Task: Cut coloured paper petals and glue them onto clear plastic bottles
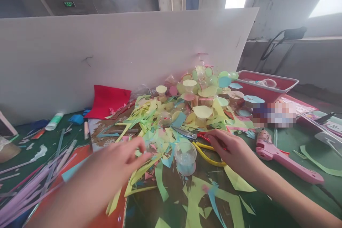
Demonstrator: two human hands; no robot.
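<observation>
My right hand (233,146) has its fingers closed on the red handle of a pair of scissors (187,133), whose metal blades point left over the paper scraps. A yellow curved handle (210,158) lies just below that hand. Between my hands stands a clear plastic cup (185,156). My left hand (124,158), slightly blurred, hovers above the cut paper strips (148,114); its thumb and forefinger are apart, with nothing visible between them. Beyond both hands is a heap of clear cups topped with paper discs (202,111).
A pink glue gun (291,167) lies at the right, with a pink basket (269,82) behind it. Red felt-like sheet (108,101) leans at the back left. Purple strips (29,192) and a glue bottle (54,122) lie left. A white board (107,50) stands behind the table.
</observation>
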